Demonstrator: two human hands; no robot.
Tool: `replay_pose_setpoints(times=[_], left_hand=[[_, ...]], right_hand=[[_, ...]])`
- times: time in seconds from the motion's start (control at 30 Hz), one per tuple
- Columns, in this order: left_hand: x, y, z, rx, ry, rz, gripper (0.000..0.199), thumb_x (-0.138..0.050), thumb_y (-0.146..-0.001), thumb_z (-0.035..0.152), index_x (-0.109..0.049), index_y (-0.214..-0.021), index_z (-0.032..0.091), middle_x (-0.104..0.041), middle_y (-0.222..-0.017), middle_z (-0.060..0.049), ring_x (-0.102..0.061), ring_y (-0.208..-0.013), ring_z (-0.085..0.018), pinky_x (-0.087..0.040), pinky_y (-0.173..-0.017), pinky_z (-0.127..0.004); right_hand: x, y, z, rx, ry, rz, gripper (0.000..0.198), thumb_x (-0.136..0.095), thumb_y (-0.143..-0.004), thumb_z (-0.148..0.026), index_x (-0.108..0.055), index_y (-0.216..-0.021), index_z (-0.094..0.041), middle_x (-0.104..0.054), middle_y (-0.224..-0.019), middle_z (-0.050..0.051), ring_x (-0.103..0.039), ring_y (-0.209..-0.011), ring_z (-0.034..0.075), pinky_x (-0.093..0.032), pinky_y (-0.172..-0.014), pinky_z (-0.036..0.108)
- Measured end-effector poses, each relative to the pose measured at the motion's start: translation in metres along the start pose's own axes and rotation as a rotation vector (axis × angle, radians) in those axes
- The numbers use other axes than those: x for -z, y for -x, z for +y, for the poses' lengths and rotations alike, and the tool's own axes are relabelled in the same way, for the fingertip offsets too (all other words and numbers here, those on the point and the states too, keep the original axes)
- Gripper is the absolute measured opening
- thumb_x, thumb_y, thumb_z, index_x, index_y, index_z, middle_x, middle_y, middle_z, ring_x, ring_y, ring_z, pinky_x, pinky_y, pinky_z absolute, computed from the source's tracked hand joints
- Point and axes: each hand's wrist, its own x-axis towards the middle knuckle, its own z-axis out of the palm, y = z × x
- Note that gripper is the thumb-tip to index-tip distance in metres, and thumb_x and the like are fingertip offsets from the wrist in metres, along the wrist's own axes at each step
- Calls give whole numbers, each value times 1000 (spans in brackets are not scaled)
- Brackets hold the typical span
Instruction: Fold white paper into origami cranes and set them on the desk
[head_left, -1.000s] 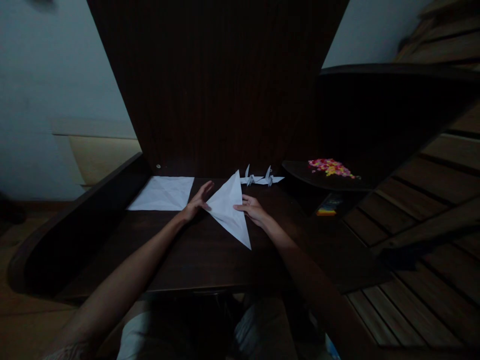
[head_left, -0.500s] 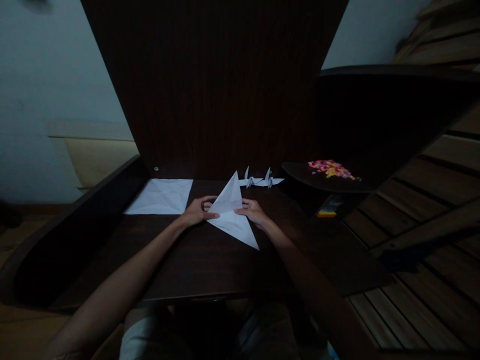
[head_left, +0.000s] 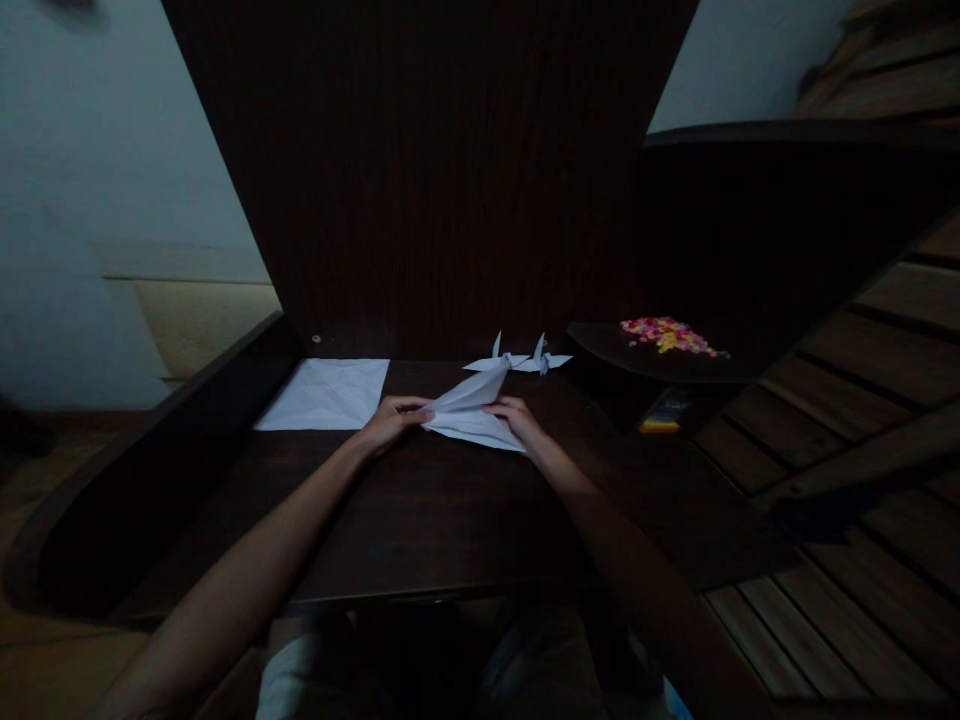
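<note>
A white sheet of folded paper (head_left: pixel 474 408) is held between my two hands just above the dark desk. My left hand (head_left: pixel 391 422) pinches its left corner, thumb on top. On the opposite side my right hand (head_left: pixel 516 418) grips the paper, with the thumb laid over the inside. One flap rises toward the back right and the layers stand apart. Behind it are two folded paper cranes, a left one (head_left: pixel 498 360) and a right one (head_left: pixel 543 362). The left crane is partly hidden by the raised flap.
A creased white paper sheet (head_left: pixel 326 392) lies flat at the back left of the desk (head_left: pixel 420 530). On a small corner shelf (head_left: pixel 600 345) at the right sits a pile of pink, red and yellow bits (head_left: pixel 667 335). A low side panel (head_left: pixel 165 470) edges the desk's left.
The folded paper has gone from a flat, upright diamond-like shape to spread layers, with its upper point tipped rightward and its lower point raised. Both hands still hold it.
</note>
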Motion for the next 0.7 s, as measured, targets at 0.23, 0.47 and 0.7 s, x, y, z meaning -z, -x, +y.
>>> replay_pose_setpoints(times=[0.23, 0.47, 0.7], left_hand=[[2, -2, 6, -98, 107, 118, 16, -66, -53, 13, -74, -67, 14, -67, -112, -11, -56, -108, -29, -41, -93, -40], [2, -2, 7, -132, 289, 173, 26, -56, -61, 15, -71, -81, 10, -66, -110, -13, -56, -106, -26, -44, -90, -36], [-17, 2, 6, 8, 372, 174, 46, -76, -63, 22, -57, -105, 18, -69, -89, -4, -65, -81, -18, -51, -82, -41]], right_hand=[[1, -2, -1, 9, -125, -87, 15, -59, -65, -24, -69, -73, -16, -70, -99, 7, -63, -88, 20, -49, -79, 31], [-6, 4, 1, -59, 71, -70, 68, -77, -52, -12, -53, -114, -25, -70, -80, -1, -65, -73, 15, -49, -61, 24], [-8, 0, 9, 39, 75, -12, 43, -79, -52, -18, -61, -91, -17, -70, -77, 2, -65, -67, 14, -51, -59, 25]])
